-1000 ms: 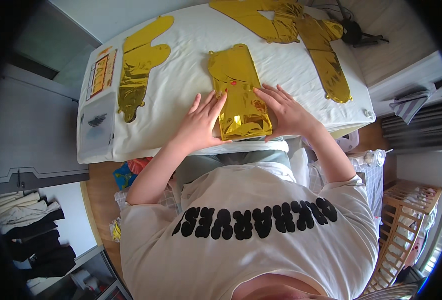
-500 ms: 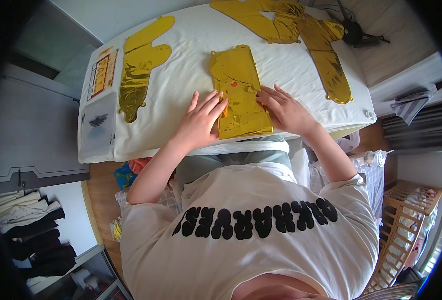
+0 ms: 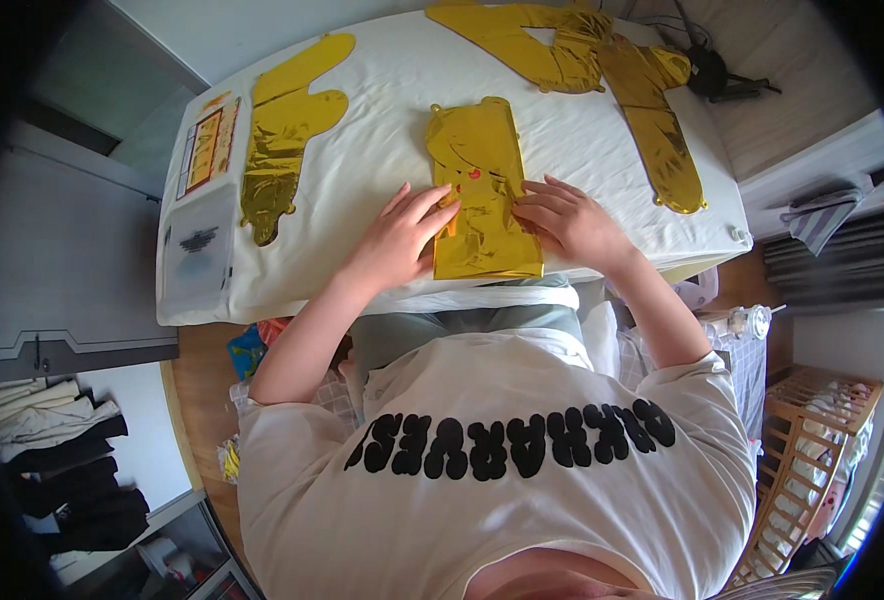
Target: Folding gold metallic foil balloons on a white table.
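Observation:
In front of me a flat gold foil balloon (image 3: 487, 240) lies on the white-covered surface (image 3: 372, 150). It looks folded, with straight side edges, creases and small red and orange marks. Along its left edge rests my left hand (image 3: 397, 240), fingers stretched onto the foil. My right hand (image 3: 577, 230) lies at the right edge, its fingers extended over the foil's border. Neither hand visibly lifts it. The undersides of both hands are hidden. Another flat gold balloon (image 3: 282, 130) lies to the left.
More flat gold foil (image 3: 657, 135) spreads across the far right, beside a black object with cords (image 3: 712, 70). At the left edge lie a printed card (image 3: 205, 150) and a clear packet (image 3: 197, 255). A wooden crib (image 3: 802, 430) stands at the lower right.
The near end of the folded balloon has shifted slightly left and its far end slightly right. My right hand's fingers have drawn closer together along the edge; my left hand has barely moved.

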`<state>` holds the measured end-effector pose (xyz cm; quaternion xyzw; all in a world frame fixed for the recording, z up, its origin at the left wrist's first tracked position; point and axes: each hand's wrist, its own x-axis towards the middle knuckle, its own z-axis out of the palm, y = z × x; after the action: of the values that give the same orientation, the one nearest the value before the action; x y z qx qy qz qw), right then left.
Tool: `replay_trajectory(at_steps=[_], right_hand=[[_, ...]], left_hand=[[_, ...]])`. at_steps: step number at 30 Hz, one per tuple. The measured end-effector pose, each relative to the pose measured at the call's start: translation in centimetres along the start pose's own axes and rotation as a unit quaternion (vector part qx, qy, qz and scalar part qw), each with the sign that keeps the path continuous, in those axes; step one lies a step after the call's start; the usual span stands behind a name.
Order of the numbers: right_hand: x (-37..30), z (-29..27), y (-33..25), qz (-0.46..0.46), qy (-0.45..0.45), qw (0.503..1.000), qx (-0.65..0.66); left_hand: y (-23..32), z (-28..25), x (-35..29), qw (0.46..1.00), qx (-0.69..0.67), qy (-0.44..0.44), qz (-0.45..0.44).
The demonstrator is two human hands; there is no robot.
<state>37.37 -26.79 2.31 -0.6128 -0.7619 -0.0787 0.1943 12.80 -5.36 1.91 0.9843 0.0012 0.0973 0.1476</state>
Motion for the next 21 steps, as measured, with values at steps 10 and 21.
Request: replay_trajectory(at_steps=[10, 21], right_hand=[[0.9, -0.1, -0.6, 0.015, 0.036, 0.993, 0.109], [1.0, -0.8, -1.3, 0.017, -0.001, 0.997, 0.074]], left_hand=[[-0.7, 0.2, 0.2, 0.997, 0.050, 0.041, 0.038], [-0.8, 0.2, 0.3, 0.996, 0.050, 0.061, 0.038]])
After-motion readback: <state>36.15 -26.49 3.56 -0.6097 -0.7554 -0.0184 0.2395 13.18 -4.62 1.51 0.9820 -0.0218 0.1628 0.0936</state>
